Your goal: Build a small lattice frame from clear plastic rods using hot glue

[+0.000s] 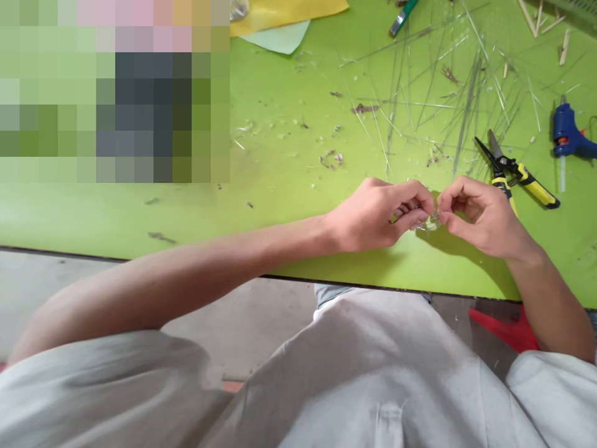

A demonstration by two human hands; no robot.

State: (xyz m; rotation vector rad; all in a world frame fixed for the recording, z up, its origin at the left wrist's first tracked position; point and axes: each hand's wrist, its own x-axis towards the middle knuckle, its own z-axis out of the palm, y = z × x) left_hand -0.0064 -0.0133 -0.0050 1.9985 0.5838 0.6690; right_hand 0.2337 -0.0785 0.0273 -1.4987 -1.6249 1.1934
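Note:
Close together above the near edge of the green table [280, 249], both my hands work on a small piece of thin, shiny bent wire [430, 222]. My left hand [382, 211] pinches its left side between thumb and fingers. On the other side, my right hand [480, 214] pinches the wire with thumb and forefinger. The fingers hide much of the wire, so its full shape cannot be made out. Just beyond my right hand lie pruning shears [508, 168] with yellow-and-black handles, their blades spread.
Many thin straight wires [471, 99] are scattered across the far table. A blue glue gun [566, 134] lies at the right. Wooden sticks [564, 46], a green-handled tool [402, 18] and yellow sheet material [289, 14] lie at the back. The upper left is blurred out.

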